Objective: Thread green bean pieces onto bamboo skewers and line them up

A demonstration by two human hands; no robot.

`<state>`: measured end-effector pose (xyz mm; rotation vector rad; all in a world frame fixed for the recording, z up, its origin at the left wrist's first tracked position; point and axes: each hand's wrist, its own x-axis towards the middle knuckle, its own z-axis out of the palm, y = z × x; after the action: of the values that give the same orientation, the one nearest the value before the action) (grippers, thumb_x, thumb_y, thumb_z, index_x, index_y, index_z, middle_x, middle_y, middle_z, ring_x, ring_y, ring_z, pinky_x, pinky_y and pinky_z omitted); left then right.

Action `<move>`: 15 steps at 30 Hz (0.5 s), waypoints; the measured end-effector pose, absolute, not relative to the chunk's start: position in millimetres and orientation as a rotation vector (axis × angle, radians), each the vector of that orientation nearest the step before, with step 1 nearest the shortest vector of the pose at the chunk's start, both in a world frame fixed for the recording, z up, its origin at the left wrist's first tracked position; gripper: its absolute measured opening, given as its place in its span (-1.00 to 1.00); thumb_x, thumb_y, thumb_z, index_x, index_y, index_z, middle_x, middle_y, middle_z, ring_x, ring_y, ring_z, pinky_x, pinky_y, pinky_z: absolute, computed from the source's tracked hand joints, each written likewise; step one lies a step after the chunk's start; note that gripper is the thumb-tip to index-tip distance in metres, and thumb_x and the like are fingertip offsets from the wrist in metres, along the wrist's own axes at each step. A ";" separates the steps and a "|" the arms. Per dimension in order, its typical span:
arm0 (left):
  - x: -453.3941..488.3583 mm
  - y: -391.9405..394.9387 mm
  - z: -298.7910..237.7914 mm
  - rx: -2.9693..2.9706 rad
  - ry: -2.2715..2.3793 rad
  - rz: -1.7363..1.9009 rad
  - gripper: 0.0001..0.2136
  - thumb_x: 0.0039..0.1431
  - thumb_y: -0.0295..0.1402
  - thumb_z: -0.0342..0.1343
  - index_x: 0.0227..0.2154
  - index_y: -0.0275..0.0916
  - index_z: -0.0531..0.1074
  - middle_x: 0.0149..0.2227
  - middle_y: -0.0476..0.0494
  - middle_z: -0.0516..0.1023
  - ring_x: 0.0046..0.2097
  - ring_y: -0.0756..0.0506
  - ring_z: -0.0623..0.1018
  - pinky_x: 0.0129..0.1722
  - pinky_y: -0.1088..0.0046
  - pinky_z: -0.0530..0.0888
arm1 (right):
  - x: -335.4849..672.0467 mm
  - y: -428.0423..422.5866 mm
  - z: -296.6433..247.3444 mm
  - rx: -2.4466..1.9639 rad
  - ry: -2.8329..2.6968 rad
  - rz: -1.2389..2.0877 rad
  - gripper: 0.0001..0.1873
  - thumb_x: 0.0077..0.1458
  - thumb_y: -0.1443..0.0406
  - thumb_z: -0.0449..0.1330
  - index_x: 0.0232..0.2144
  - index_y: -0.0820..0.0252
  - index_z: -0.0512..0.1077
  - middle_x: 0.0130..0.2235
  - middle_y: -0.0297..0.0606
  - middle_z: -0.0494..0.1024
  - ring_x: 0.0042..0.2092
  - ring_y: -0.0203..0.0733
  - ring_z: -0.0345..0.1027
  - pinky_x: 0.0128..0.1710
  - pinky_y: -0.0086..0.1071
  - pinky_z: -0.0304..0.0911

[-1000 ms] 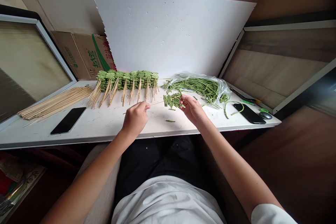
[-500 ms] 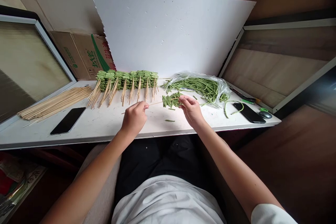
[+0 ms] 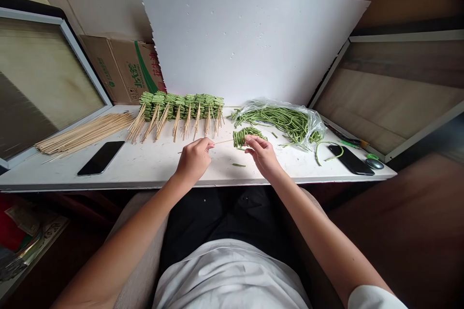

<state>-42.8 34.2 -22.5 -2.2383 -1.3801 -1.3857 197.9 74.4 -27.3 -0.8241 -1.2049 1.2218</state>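
Pinching a thin pale bamboo skewer [image 3: 224, 141] between the closed fingers [image 3: 205, 143] of the left hand [image 3: 194, 159], its tip meeting a folded bundle of slender green long beans [image 3: 242, 137]. Gripping that bundle in the right hand [image 3: 263, 157], with curled fingers [image 3: 252, 139] closed on it, just left of a crumpled clear plastic bag [image 3: 286, 123] full of more long beans, both hands above a white worktop [image 3: 72, 178]. Farther left of the bag, a tight row of finished green bean skewers [image 3: 181, 107] lying with bare sticks pointing toward the person, then a flat pile of loose bamboo skewers [image 3: 85, 134] and a black smartphone [image 3: 100, 158]. Right of the bag, a second black smartphone [image 3: 351, 160]. Behind the bag, a tall white foam board [image 3: 250, 34] leaning upright.
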 end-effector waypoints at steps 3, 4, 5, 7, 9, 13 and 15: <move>-44.3 36.5 -24.0 -2.232 -1.379 -1.372 -0.70 0.14 -0.72 0.00 -0.35 -0.19 0.50 -0.32 -0.09 0.71 -0.27 -0.13 0.72 -0.32 0.45 0.58 | 199.4 73.0 -26.4 -0.901 -1.297 1.182 -0.64 -0.06 -0.01 0.55 -0.42 0.10 0.64 -0.27 -0.27 0.64 -0.20 -0.16 0.45 -0.24 -0.32 0.32; -44.4 37.1 -24.7 -2.229 -1.371 -1.366 -0.70 0.14 -0.72 -0.01 -0.35 -0.20 0.50 -0.32 -0.10 0.71 -0.27 -0.13 0.72 -0.32 0.44 0.57 | 199.5 72.8 -26.6 -0.928 -1.318 1.177 -0.63 -0.08 -0.01 0.56 -0.42 0.11 0.64 -0.29 -0.26 0.64 -0.21 -0.15 0.46 -0.23 -0.31 0.32; -44.4 37.5 -25.6 -2.225 -1.364 -1.361 -0.70 0.14 -0.72 -0.01 -0.35 -0.20 0.50 -0.32 -0.10 0.72 -0.26 -0.13 0.72 -0.32 0.44 0.57 | 199.6 72.8 -27.0 -0.951 -1.335 1.172 -0.63 -0.10 -0.01 0.57 -0.42 0.11 0.65 -0.31 -0.26 0.65 -0.21 -0.13 0.47 -0.22 -0.29 0.32; -43.9 37.9 -27.3 -2.222 -1.361 -1.349 -0.70 0.13 -0.73 -0.01 -0.35 -0.20 0.49 -0.31 -0.10 0.72 -0.25 -0.14 0.73 -0.32 0.44 0.57 | 199.6 73.0 -27.7 -0.983 -1.359 1.158 -0.61 -0.10 -0.03 0.57 -0.42 0.11 0.67 -0.32 -0.25 0.66 -0.21 -0.11 0.48 -0.19 -0.27 0.33; -43.6 38.1 -28.6 -2.231 -1.376 -1.334 -0.70 0.13 -0.73 -0.01 -0.36 -0.19 0.49 -0.31 -0.10 0.72 -0.24 -0.13 0.72 -0.32 0.45 0.57 | 200.4 73.4 -27.5 -0.997 -1.386 1.135 -0.60 -0.09 -0.05 0.56 -0.42 0.11 0.67 -0.32 -0.25 0.67 -0.20 -0.10 0.50 -0.17 -0.26 0.35; -47.8 39.9 -27.5 -2.231 -1.419 -1.318 -0.71 0.15 -0.72 0.00 -0.35 -0.19 0.50 -0.30 -0.12 0.72 -0.22 -0.15 0.73 -0.32 0.44 0.57 | 209.7 75.7 -23.3 -1.004 -1.520 1.124 -0.56 -0.02 -0.10 0.52 -0.32 0.11 0.70 -0.23 -0.20 0.72 -0.16 -0.05 0.54 -0.16 -0.24 0.38; -53.1 42.0 -25.0 -2.212 -1.454 -1.317 -0.72 0.17 -0.69 0.01 -0.34 -0.20 0.51 -0.28 -0.14 0.73 -0.20 -0.17 0.73 -0.29 0.42 0.57 | 218.0 77.8 -21.0 -1.039 -1.692 1.082 -0.54 0.01 -0.11 0.50 -0.25 0.11 0.72 -0.14 -0.15 0.74 -0.12 -0.01 0.56 -0.15 -0.22 0.39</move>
<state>-53.1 42.0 -25.0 -2.2121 -1.4542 -1.3169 218.0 77.8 -21.0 -1.0386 -1.6917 1.0816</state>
